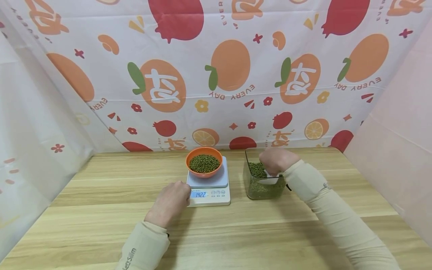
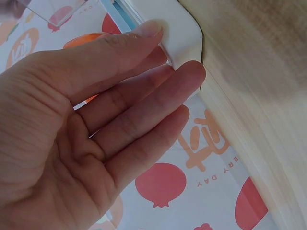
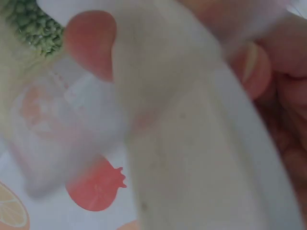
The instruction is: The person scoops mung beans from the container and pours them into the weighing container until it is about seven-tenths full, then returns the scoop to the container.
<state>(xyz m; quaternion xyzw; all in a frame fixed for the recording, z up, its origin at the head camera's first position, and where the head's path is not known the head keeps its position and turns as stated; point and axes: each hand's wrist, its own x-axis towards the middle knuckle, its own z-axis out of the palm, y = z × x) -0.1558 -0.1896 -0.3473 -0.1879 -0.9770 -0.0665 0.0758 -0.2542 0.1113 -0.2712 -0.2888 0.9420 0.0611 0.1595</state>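
Wooden table (image 1: 101,225), fruit-print cloth (image 1: 233,67) hung behind and to both sides as a backdrop.

White kitchen scale (image 1: 209,187) at table centre, lit display (image 1: 198,194) on its near edge, facing the person so it can be read; digits too small to trust. Orange bowl (image 1: 204,162) sits on the scale platform, filled with green mung beans (image 1: 204,163) — on the platform so the load registers.

Clear square container (image 1: 263,180) at 3 o'clock of the scale, just beside it but apart, part full of the same beans. Close enough that a short carry covers the gap.

Left hand (image 1: 170,202) at 8 o'clock of the scale, against its near left corner. Left wrist view: fingers (image 2: 158,96) straight and together, tips laid against the rounded white corner of the scale; thumb extended along its edge. Nothing gripped — reads as steadying the scale so it does not slide.

Right hand (image 1: 276,159) is over the container's 12 o'clock side, reaching down inside. Fingers curled round a white scoop (image 1: 271,179) whose bowl shows low against the container's near wall. Right wrist view is blurred, but a fingertip (image 3: 91,43) and a nail press on a white plastic handle (image 3: 192,143); beans at the top left corner. Whether the scoop carries beans cannot be told.
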